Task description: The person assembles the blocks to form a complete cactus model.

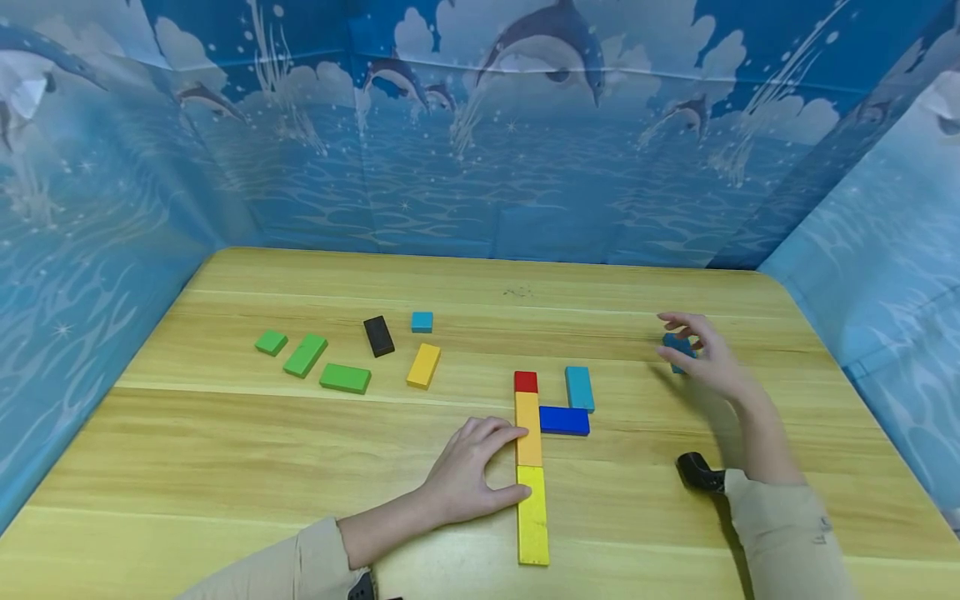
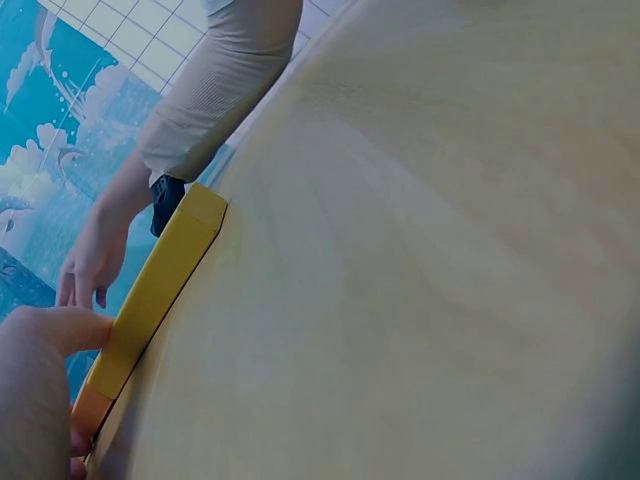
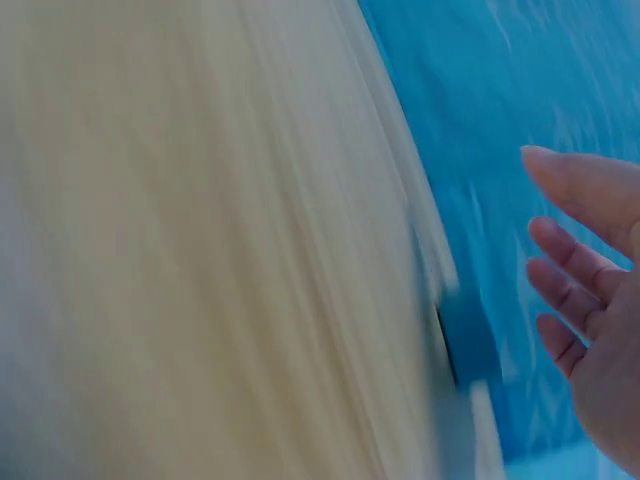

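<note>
A straight row of flat blocks runs toward me on the table: a red block [image 1: 526, 382], an orange block [image 1: 528, 442] and a yellow section [image 1: 532, 521]. My left hand [image 1: 472, 475] rests at this row, a forefinger on the orange part and the thumb on the yellow. A dark blue block [image 1: 564, 421] lies against the row's right side, with a light blue block [image 1: 580, 388] behind it. Farther right, my right hand [image 1: 708, 358] hovers around a blue block [image 1: 678, 353]; in the right wrist view its fingers spread apart from that block [image 3: 468, 337].
Toward the left lie several green blocks [image 1: 345, 378], a black block [image 1: 378, 336], a yellow block [image 1: 423, 367] and a small light blue block [image 1: 422, 322]. A dolphin-print curtain [image 1: 450, 167] encloses the table [image 1: 225, 467] at the back and sides.
</note>
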A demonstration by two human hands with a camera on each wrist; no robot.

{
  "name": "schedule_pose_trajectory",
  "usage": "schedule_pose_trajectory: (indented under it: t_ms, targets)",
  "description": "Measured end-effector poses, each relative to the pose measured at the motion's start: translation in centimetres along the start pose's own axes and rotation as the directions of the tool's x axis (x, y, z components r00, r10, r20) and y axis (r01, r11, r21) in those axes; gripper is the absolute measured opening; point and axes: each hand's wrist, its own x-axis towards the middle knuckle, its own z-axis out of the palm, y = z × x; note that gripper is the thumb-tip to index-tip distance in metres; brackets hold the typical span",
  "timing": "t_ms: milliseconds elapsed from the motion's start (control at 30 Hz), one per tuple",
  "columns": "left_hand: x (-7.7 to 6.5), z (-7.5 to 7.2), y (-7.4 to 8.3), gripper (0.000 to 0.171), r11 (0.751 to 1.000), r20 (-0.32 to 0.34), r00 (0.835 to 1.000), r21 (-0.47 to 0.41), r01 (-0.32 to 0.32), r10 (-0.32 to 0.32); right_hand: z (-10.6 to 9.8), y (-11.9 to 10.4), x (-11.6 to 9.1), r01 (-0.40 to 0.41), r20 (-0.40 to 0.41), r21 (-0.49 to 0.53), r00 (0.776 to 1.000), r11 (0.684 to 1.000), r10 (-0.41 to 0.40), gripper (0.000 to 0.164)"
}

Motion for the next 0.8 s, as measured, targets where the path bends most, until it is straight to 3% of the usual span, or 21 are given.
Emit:
schedule_pose_trajectory:
  t_ms: [300,567,800]
  targets:
    - [0.1,0.0,0.0,0.059,1.0,0.008,1.0,-0.003,-0.001,0.001,-3.5,3.6,-1.0,-0.141,0.167,-0.054,0.975,0.989,0.148,0.067]
    - [0.2,0.0,-0.1,0.059,1.0,0.006,1.0,0.006,-0.006,0.006,-4.0,4.7,-1.0,-0.196,0.264,0.009,0.946,0.981,0.187,0.07]
    - [0.2,0.0,-0.1,0.059,1.0,0.005,1.0,0.006,-0.005,0.005,-4.1,4.6,-0.8,-0.265,0.279,-0.021,0.924,0.964,0.26,0.071]
